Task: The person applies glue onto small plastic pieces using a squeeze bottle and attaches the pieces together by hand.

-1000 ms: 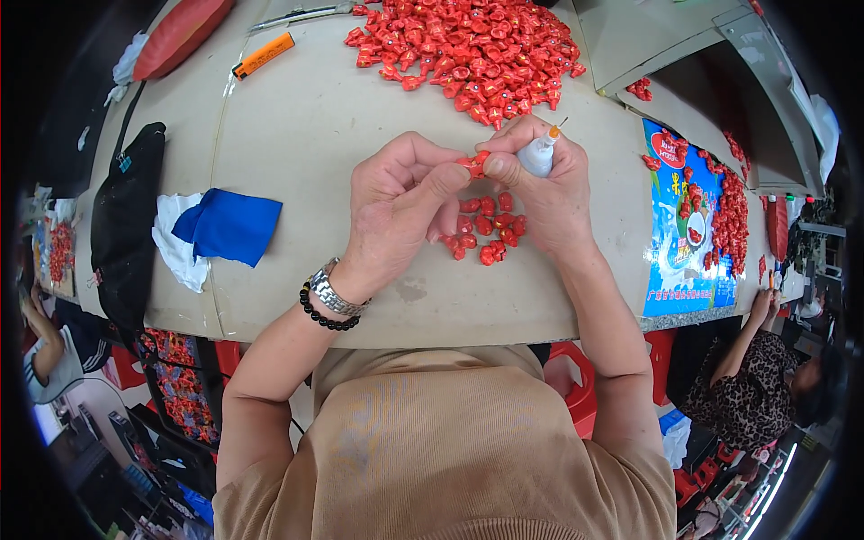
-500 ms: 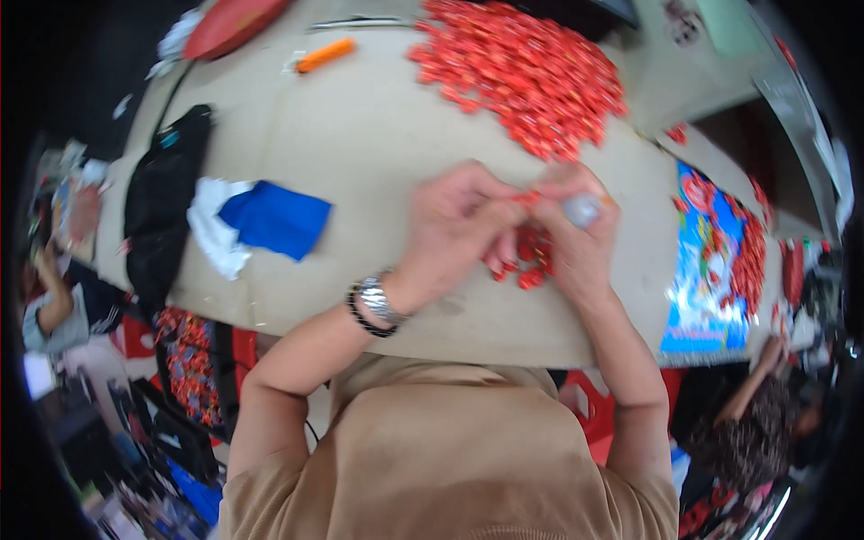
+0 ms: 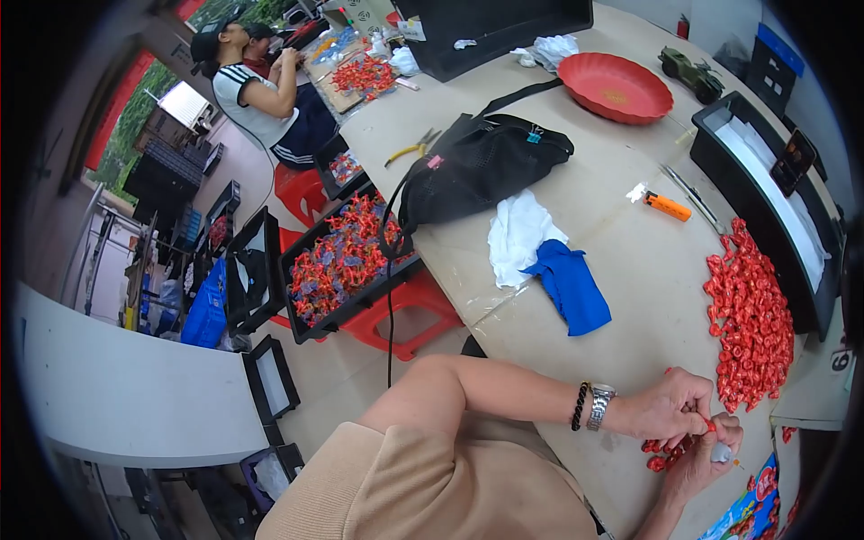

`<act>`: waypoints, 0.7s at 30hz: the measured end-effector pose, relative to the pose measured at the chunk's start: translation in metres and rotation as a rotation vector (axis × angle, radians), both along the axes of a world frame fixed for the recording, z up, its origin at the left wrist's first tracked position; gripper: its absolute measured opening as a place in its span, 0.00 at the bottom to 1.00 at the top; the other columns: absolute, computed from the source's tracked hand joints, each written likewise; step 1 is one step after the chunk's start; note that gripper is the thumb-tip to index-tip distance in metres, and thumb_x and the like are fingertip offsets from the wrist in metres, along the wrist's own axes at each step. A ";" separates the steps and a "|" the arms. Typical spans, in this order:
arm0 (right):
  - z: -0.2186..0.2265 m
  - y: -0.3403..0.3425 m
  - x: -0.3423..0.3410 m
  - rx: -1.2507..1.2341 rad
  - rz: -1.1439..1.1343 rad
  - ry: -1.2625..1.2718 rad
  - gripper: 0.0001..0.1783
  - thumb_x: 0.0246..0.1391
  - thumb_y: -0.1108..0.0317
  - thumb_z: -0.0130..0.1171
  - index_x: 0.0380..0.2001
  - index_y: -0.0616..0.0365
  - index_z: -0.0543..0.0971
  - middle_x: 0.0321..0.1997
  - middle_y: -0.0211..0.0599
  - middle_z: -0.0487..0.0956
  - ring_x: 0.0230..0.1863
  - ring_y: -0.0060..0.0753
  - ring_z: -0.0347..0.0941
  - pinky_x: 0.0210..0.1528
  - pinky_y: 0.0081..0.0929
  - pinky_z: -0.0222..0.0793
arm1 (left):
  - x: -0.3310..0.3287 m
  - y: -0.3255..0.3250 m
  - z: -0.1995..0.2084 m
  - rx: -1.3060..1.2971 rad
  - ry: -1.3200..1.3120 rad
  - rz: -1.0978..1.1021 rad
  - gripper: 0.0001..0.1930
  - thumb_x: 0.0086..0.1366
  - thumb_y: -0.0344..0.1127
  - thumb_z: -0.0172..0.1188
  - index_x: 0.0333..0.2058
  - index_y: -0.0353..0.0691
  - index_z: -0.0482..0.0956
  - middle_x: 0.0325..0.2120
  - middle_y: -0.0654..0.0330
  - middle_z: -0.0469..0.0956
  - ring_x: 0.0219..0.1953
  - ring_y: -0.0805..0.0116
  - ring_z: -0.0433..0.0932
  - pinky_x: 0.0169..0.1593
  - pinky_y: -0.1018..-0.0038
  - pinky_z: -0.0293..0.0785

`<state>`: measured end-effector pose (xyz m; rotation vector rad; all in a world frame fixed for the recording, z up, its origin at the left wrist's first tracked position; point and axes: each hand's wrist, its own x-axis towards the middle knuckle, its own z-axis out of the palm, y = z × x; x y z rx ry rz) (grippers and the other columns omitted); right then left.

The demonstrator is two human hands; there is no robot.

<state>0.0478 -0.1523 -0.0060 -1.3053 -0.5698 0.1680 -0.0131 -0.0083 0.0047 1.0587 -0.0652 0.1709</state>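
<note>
Close together at the lower right, both my hands work over the table. My left hand (image 3: pixel 673 407), with a silver watch and a dark bracelet at the wrist, pinches a small red piece (image 3: pixel 710 426), whose shape is mostly hidden by fingers. My right hand (image 3: pixel 695 470) meets it from the other side and is closed around a small translucent bottle (image 3: pixel 721 453) with a thin orange tip. Several glossy red pieces (image 3: pixel 656 457) lie beneath and beside the hands. A large pile of similar red pieces (image 3: pixel 751 315) spreads just beyond them.
Left of the hands lie a blue cloth (image 3: pixel 571 290), a white cloth (image 3: pixel 522 236) and a black fabric item (image 3: pixel 486 171). Farther off are an orange tool (image 3: pixel 667 208) and a red dish (image 3: pixel 616 85). A filled black crate (image 3: pixel 351 261) sits beside the table; people (image 3: pixel 256 99) sit beyond.
The view has swung to the left, so my hands now appear at the lower right. They stay together, holding the same red piece and bottle.
</note>
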 end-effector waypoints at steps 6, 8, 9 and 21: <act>0.002 0.005 0.000 0.026 -0.011 0.017 0.15 0.53 0.68 0.63 0.27 0.57 0.64 0.32 0.27 0.62 0.34 0.19 0.59 0.40 0.19 0.60 | 0.003 0.003 -0.001 -0.008 -0.035 0.001 0.06 0.60 0.22 0.54 0.25 0.30 0.67 0.16 0.58 0.75 0.12 0.78 0.73 0.13 0.81 0.67; 0.003 0.006 -0.001 0.027 -0.014 0.031 0.16 0.52 0.68 0.63 0.27 0.57 0.64 0.31 0.27 0.62 0.34 0.19 0.59 0.39 0.19 0.61 | 0.003 0.004 -0.001 0.015 -0.028 0.000 0.07 0.61 0.23 0.54 0.24 0.29 0.67 0.17 0.57 0.76 0.13 0.78 0.74 0.13 0.81 0.67; 0.003 0.006 -0.001 0.028 -0.017 0.030 0.16 0.52 0.68 0.63 0.27 0.57 0.64 0.31 0.27 0.62 0.34 0.19 0.59 0.39 0.19 0.61 | 0.003 0.004 -0.001 0.016 -0.029 -0.003 0.07 0.61 0.23 0.54 0.24 0.29 0.67 0.17 0.57 0.76 0.13 0.78 0.74 0.13 0.81 0.67; -0.007 -0.007 0.014 -0.044 -0.022 -0.050 0.13 0.53 0.67 0.63 0.29 0.58 0.69 0.32 0.28 0.65 0.34 0.20 0.60 0.38 0.19 0.60 | 0.004 0.004 0.006 0.133 -0.088 0.079 0.08 0.61 0.25 0.56 0.26 0.30 0.68 0.16 0.58 0.76 0.13 0.79 0.72 0.15 0.81 0.65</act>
